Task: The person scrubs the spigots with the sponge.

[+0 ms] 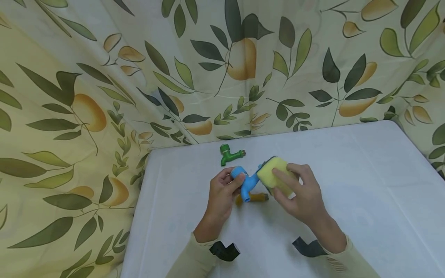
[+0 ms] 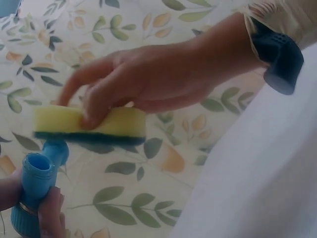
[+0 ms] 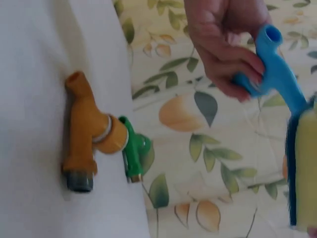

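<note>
My left hand (image 1: 222, 191) holds a blue plastic tap (image 1: 248, 183) by its round knob end, thumb on one side and fingers on the other. In the right hand (image 1: 304, 193) is a yellow sponge (image 1: 277, 174) with a dark green scouring side, gripped between thumb and fingers. That scouring side (image 2: 89, 138) touches the tap's threaded inlet end, which it partly hides. The tap's open spout (image 3: 272, 34) shows in the right wrist view. An orange tap (image 3: 81, 131) lies on the table below the hands, partly covered by the blue one in the head view.
Farther back on the white table (image 1: 365, 173) lies a green tap (image 1: 231, 155). A leaf-and-fruit patterned curtain (image 1: 222, 88) hangs behind the table and along its left side. Black wrist camera mounts (image 1: 225, 251) sit on both sleeves.
</note>
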The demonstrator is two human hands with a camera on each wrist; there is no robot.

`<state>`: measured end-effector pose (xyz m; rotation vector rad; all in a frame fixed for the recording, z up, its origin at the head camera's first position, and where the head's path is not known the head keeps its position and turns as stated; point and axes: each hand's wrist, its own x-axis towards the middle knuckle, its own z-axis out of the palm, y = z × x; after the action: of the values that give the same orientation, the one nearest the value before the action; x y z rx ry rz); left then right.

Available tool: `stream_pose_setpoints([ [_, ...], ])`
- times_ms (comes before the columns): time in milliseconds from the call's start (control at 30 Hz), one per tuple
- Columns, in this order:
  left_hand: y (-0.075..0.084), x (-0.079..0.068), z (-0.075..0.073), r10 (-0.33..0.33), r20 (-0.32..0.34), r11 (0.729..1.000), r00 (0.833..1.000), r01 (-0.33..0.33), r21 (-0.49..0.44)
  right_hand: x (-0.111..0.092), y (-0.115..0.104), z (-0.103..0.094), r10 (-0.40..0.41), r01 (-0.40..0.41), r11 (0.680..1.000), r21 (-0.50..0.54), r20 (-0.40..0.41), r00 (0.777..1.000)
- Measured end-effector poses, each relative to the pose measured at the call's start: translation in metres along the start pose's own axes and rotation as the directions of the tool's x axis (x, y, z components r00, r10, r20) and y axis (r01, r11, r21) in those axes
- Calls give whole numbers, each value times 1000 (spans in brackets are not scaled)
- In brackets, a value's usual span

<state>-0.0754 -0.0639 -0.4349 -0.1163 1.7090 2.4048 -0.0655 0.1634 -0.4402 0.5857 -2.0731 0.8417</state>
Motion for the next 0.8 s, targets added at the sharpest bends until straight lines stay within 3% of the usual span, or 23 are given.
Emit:
stream_pose_setpoints([
  [67,-1,3,-2,-1,-6,1000,1000,1,11,0,4,-2,95,-94,995,-19,16,995],
  [133,-1,8,-6,3,-18,999,1000,-2,42,-2,7,-6,212,-210,977,-38,30,977],
  [267,-5,26,-16,60,-50,969,997,-46,241,-8,12,-11,316,-314,949,-41,66,946],
  [333,-9,37,-22,118,-65,925,991,-86,370,-11,13,-15,332,-330,943,-44,70,941],
  [500,-23,65,-33,268,-74,766,961,-165,622,-16,16,-23,362,-360,932,-46,41,931],
  [633,-38,83,-37,310,-34,643,950,-183,744,-19,16,-28,380,-378,924,-53,38,924],
  [700,-45,88,-37,317,-9,604,949,-194,773,-21,15,-29,380,-378,924,-51,38,924],
  [800,-53,93,-35,320,7,583,947,-203,787,-23,15,-30,377,-375,926,-45,45,925],
])
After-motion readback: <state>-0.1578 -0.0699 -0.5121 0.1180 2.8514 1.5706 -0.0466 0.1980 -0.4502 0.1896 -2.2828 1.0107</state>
